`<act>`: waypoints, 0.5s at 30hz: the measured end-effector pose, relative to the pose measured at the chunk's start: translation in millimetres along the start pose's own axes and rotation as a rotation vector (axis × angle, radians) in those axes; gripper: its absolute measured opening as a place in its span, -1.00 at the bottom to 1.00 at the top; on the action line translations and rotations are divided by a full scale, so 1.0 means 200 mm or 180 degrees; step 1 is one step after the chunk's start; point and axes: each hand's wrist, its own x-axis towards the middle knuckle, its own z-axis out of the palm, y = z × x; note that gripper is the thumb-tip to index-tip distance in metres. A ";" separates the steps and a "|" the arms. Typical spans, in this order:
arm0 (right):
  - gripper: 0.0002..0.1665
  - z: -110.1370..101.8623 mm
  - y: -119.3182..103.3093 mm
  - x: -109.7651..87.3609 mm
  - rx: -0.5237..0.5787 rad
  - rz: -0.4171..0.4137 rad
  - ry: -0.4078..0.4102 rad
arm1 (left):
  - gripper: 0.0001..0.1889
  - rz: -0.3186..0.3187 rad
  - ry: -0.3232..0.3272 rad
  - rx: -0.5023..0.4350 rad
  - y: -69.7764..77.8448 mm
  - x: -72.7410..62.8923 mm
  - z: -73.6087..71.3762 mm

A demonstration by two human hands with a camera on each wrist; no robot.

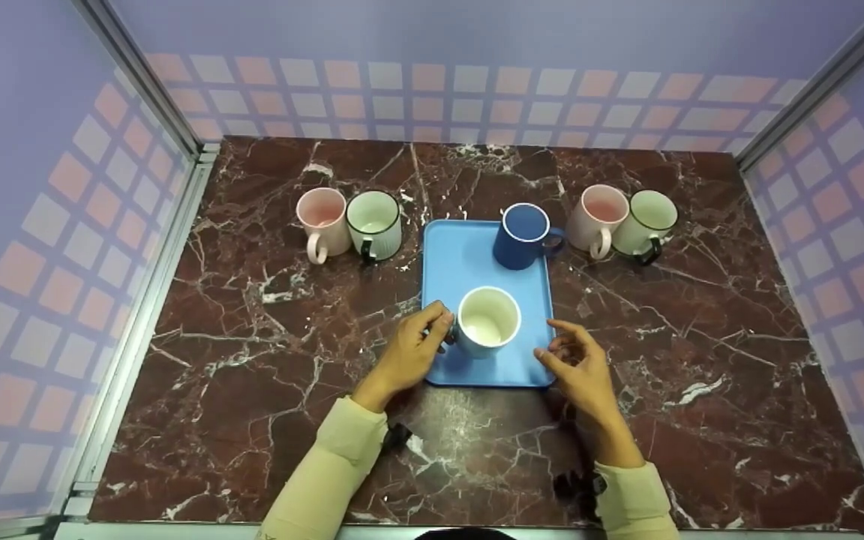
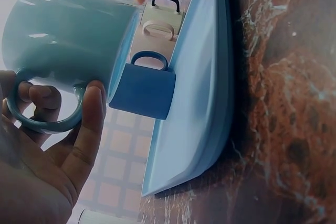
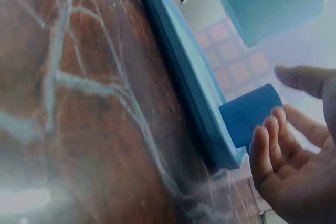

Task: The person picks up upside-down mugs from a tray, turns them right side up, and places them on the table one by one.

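My left hand [image 1: 409,349] grips the handle of a light blue-green mug [image 2: 68,40], its fingers hooked through the loop. In the left wrist view this mug is raised off the blue tray [image 1: 458,259]; from the head its pale inside shows over the tray's front part. At the tray's back right corner stands a dark blue mug [image 1: 518,247], upright, handle pointing right. Beside the tray's right front edge is my right hand [image 1: 582,367], fingers loosely bent and thumb apart, holding nothing. Whether it touches the rim I cannot tell.
Left of the tray, a pink mug [image 1: 327,225] and a pale green, black-handled mug [image 1: 378,232] stand side by side. A similar pink mug [image 1: 593,225] and pale green mug [image 1: 638,232] stand right of it. Patterned walls [image 1: 462,97] enclose the marbled table [image 1: 252,360].
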 end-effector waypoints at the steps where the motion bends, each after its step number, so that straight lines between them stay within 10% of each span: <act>1: -0.42 0.00 0.00 0.00 -0.0023 0.0047 0.0051 | -0.71 -0.0006 0.0005 0.0003 0.00 0.00 0.00; 10: -0.40 -0.03 -0.13 -0.05 -0.0278 0.0347 0.0104 | -0.71 -0.0076 0.0087 0.0146 0.01 -0.02 -0.01; 15: -0.29 -0.03 0.00 -0.01 -0.0440 0.0383 0.0066 | -0.72 -0.0079 0.0118 0.0095 0.02 -0.02 -0.03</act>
